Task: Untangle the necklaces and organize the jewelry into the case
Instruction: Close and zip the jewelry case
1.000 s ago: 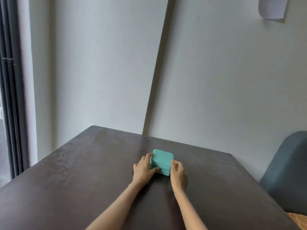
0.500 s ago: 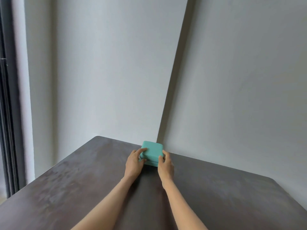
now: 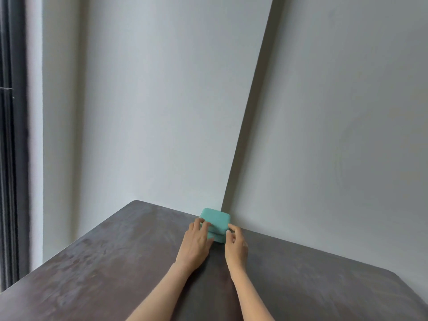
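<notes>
you cannot see inside the one teal case (image 3: 216,222): its lid looks down, with only a thin seam showing on its near side, and your hands cover its near lower corners. no necklaces or other jewelry show anywhere in view. your forearms are cut off by the bottom edge, and the near part of the bench (image 3: 104,274) runs out of view too.

your left hand (image 3: 195,245) grips the left side of the case, fingers (image 3: 201,224) curled over its left edge and the thumb against its near face. your right hand (image 3: 236,245) pinches the right near corner of the case with narrow, bent fingertips (image 3: 231,227); the rest of its fingers are tucked and hard to make out.

the case sits on the dark bench at the far edge, right at the wall (image 3: 324,135), just left of the dark vertical seam (image 3: 250,112) that runs down the wall behind it.

count: one case, two hands, one bench.
</notes>
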Action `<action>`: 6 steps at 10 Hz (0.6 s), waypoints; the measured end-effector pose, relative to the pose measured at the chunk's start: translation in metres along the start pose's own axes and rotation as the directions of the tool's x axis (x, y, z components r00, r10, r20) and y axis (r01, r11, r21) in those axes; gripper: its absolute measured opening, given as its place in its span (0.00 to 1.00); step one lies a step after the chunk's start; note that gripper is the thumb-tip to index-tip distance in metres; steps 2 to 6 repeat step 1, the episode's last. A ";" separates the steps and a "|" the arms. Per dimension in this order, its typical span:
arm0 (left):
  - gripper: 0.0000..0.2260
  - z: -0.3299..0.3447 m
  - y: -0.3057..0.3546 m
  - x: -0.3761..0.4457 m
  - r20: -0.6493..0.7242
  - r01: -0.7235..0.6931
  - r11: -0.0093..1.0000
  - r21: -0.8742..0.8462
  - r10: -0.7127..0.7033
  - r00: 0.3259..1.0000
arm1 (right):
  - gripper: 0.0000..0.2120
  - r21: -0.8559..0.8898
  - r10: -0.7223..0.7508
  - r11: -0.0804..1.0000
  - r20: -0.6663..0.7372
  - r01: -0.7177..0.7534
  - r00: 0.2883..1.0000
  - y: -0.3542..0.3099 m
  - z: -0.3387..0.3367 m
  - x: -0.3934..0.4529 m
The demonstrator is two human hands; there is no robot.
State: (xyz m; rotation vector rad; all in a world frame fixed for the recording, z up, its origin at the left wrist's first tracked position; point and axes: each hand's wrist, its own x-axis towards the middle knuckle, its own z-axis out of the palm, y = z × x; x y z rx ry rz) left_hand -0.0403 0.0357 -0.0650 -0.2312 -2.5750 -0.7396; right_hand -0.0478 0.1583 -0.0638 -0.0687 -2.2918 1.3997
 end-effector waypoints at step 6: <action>0.19 -0.004 0.004 -0.012 0.025 0.000 0.999 0.032 -0.001 1.000 | 0.13 -0.018 0.044 0.999 0.014 -0.044 0.999 -0.004 -0.016 -0.009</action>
